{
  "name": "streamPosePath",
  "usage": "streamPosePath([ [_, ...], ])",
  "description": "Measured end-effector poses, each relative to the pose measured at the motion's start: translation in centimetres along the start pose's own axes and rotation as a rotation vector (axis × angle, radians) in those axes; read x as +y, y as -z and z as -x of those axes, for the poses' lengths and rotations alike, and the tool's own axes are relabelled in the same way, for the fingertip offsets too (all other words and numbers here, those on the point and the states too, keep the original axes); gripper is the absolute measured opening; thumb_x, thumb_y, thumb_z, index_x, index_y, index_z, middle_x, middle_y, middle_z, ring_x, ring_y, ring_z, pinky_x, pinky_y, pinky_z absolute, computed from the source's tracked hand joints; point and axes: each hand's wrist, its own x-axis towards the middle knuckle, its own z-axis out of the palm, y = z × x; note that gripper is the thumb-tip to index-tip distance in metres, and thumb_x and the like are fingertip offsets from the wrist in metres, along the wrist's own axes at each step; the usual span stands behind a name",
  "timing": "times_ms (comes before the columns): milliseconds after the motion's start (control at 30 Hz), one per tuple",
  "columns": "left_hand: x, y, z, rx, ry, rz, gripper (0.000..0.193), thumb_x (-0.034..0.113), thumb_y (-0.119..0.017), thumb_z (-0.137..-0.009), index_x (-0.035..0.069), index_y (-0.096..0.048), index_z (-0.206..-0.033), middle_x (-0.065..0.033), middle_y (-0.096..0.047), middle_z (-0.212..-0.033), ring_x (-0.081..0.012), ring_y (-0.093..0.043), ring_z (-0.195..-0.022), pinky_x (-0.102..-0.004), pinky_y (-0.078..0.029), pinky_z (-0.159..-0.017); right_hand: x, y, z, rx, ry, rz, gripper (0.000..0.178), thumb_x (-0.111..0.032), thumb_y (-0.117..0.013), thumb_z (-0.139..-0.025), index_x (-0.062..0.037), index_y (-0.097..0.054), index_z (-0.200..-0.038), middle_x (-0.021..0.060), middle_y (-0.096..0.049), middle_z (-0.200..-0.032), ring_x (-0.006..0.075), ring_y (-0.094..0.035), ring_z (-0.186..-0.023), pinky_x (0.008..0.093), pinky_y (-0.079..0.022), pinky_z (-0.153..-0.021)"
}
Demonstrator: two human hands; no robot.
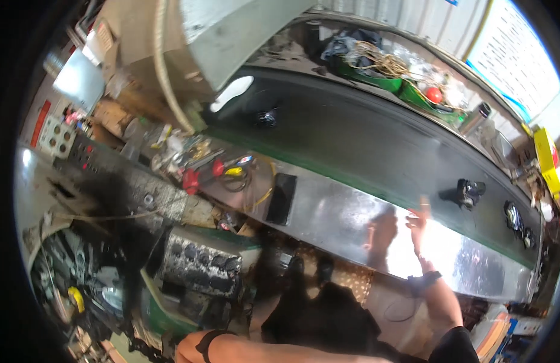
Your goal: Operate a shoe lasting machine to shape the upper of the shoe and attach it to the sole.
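My right hand (418, 222) hovers at the near edge of a dark conveyor belt (358, 151), above a shiny metal ledge (328, 209). Its fingers look spread and I make out nothing in them. A dark watch (425, 281) is on that wrist. The closest thing on the belt is a black, glossy, lumpy item (470, 192), with two similar dark items (513, 215) farther right. At the belt's left end lie a white sole-shaped piece (233, 92) and a small dark item (268, 117). My left hand (186, 346) is at the lower edge, mostly cut off, its fingers hidden.
Green bins (377, 80) with string and scraps stand behind the belt. Red and yellow hand tools (234, 171) and a dark pad (282, 199) lie on the ledge's left part. A large machine housing (231, 36) overhangs the belt's left end. A grimy metal block (201, 261) stands lower left.
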Motion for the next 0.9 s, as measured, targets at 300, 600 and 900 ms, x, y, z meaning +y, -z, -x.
streamPosePath([
  [300,-23.5,13.5,7.0,-0.08,1.052,-0.219,0.058,0.006,-0.064,-0.094,-0.001,-0.043,-0.148,-0.0135,-0.068,-0.124,-0.024,-0.067,-0.111,-0.0383,-0.05,-0.102,-10.5,-11.3,12.5,-0.654,0.145,0.449,0.066,-0.015,-0.064,-0.096,-0.0096,-0.036,-0.155,0.0184,-0.071,-0.116,0.0369,-0.065,-0.116,0.0476,-0.047,-0.106],
  [600,-42.8,38.7,14.3,-0.383,0.908,-1.334,0.08,0.017,-0.074,-0.079,-0.002,-0.039,-0.149,-0.0231,-0.048,-0.149,-0.0395,-0.045,-0.139,-0.046,-0.036,-0.115,-18.0,-10.2,7.6,-0.244,-0.447,-0.361,0.062,-0.001,-0.05,-0.1,-0.0117,-0.034,-0.158,0.0175,-0.07,-0.119,0.0205,-0.072,-0.098,0.0338,-0.057,-0.09],
  [900,-45.3,34.2,1.2,-0.443,1.225,-0.289,0.04,0.026,-0.064,-0.1,-0.004,-0.067,-0.126,-0.0165,-0.071,-0.123,-0.0262,-0.066,-0.113,-0.0342,-0.048,-0.102,-19.3,-14.7,3.9,-0.27,-0.684,-0.621,0.122,-0.06,-0.073,-0.087,-0.0159,0.011,-0.163,0.0228,-0.028,-0.163,0.0404,-0.037,-0.145,0.0582,-0.039,-0.112],
])
